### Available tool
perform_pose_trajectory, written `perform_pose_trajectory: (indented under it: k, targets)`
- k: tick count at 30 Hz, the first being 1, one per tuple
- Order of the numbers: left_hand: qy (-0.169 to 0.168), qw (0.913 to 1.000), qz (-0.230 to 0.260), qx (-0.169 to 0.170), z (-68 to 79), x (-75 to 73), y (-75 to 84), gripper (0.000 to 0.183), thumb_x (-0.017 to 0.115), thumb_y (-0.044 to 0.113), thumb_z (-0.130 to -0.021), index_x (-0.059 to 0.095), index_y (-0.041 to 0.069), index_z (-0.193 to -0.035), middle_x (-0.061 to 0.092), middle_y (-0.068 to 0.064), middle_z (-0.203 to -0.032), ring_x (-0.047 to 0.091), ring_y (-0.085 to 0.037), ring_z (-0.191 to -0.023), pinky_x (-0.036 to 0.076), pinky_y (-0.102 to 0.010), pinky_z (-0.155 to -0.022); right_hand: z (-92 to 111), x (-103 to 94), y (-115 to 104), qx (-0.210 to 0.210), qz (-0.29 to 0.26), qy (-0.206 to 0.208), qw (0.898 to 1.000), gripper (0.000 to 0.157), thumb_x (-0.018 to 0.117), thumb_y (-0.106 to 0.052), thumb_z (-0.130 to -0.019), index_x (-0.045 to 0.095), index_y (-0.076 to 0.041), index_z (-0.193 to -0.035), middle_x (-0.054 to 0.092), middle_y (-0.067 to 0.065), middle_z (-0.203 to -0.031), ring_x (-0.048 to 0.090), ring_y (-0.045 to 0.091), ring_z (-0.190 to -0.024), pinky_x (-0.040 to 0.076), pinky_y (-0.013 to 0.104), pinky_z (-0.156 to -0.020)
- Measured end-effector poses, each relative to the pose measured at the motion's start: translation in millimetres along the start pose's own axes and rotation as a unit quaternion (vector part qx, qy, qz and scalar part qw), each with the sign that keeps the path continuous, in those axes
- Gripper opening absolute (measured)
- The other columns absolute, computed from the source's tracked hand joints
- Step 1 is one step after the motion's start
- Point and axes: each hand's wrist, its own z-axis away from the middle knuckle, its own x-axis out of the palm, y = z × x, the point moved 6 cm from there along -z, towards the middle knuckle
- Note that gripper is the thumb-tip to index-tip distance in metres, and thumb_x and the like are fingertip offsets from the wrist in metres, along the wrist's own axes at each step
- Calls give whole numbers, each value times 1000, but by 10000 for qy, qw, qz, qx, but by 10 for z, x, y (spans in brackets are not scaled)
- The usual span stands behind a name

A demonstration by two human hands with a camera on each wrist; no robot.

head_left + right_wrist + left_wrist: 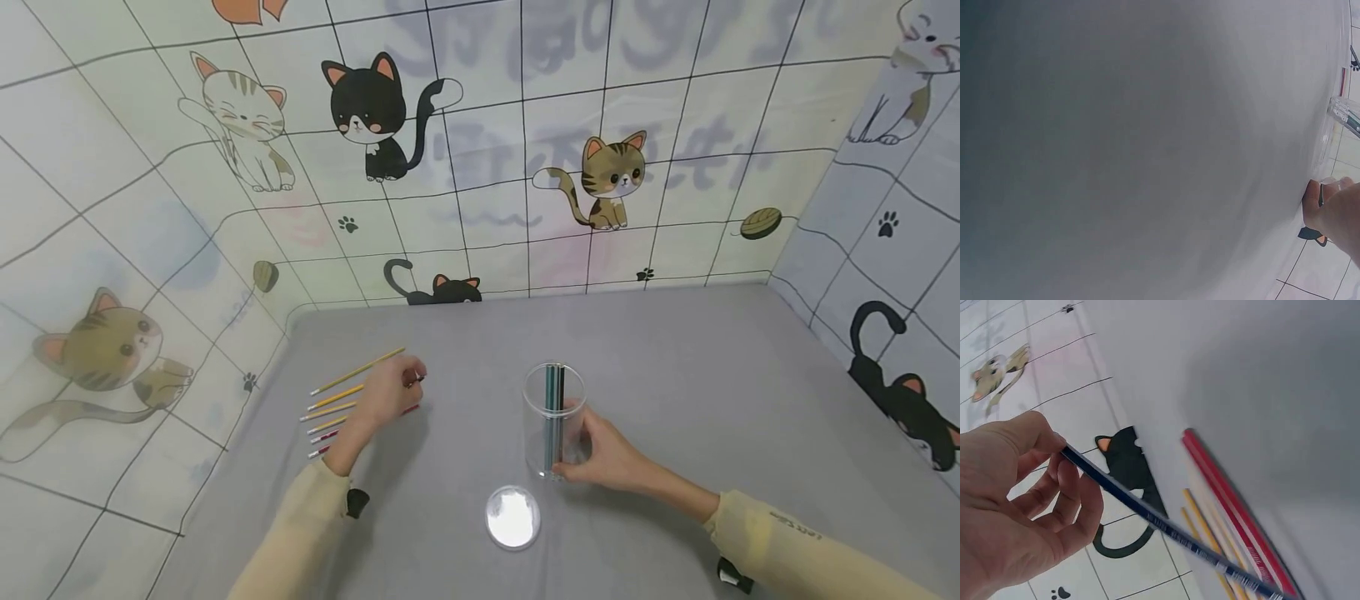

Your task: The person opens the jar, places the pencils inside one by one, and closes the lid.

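Dark blue pencil point(1169, 527) pinched to the left of the clear jar point(534, 443), which the right hand point(611, 454) steadies.

Thumb and fingertips of the left hand point(385, 393) grip one end of it, over the row of yellow and red pencils point(337, 397) left of the jar; the right hand's fingers curl about the jar's lower right side. Teal and black pencils point(553, 417) stand inside the jar; a round clear disc point(513, 517) lies on its near side. The step in hand seems to be picking up one more pencil; the next move likely calls for bringing it upright above the jar's rim.
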Motion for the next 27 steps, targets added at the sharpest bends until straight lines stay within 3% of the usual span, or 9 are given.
perform_pose_trajectory:
  k: [7,15,22,27]
  targets:
    - [45,9971,745,126,-93,-232,192,16,65,-2,-84,68,1,-100,65,-6,-84,61,-22,-78,48,-32,-63,3,-8,-15,2,-35,0,10000,78,88,-9,-70,47,-10,-136,63,-2,-113,57,13,-95,48,32,-80]
    - [-120,9886,1409,514,-270,-551,589,17,64,-2,-86,69,3,-101,67,-7,-90,63,-23,-82,48,-32,-63,5,-1,6,-23,-6,-26,10000,77,87,-9,-71,47,-10,-136,62,-2,-112,57,13,-95,48,31,-81]
    - [-333,9811,1773,702,-380,-694,912,20,62,-2,-88,71,8,-102,68,-4,-93,63,-18,-82,41,-31,-60,3,10,7,21,-90,-71,9999,74,87,-8,-71,47,-10,-135,63,0,-115,59,15,-98,48,32,-85]
    - [-447,9706,2229,792,-463,-799,1178,22,62,-4,-87,71,8,-102,67,-4,-93,62,-20,-84,45,-32,-68,3,6,8,90,-48,-64,9999,75,87,-9,-71,47,-10,-135,62,0,-117,57,15,-99,48,33,-86]
